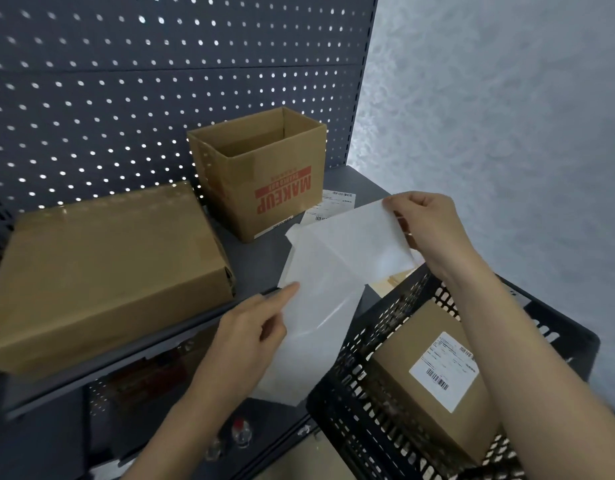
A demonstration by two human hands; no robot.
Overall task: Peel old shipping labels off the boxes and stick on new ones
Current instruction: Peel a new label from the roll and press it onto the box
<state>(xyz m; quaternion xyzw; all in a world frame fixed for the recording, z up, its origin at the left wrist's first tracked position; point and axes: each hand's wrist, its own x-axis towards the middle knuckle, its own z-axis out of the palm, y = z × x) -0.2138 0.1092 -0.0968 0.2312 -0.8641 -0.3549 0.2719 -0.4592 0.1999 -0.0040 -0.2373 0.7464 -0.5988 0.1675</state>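
Note:
My left hand (pixel 254 323) grips the lower, translucent backing sheet (pixel 313 327) of a label. My right hand (pixel 427 226) pinches the top corner of the white label (pixel 361 240) and holds it partly split away from that backing, above the shelf edge. A flat closed cardboard box (pixel 102 268) lies on the shelf at the left. An open box printed MAKEUP (pixel 261 174) stands behind, upside-down text facing me. A small box (pixel 434 386) with a barcode label (pixel 444 370) sits in a black crate (pixel 361 393) at the lower right.
Loose printed labels (pixel 333 202) lie on the grey shelf (pixel 257 261) beside the MAKEUP box. A dark pegboard (pixel 160 81) backs the shelf. A pale wall is to the right. Small bottles (pixel 240 434) show on a lower level.

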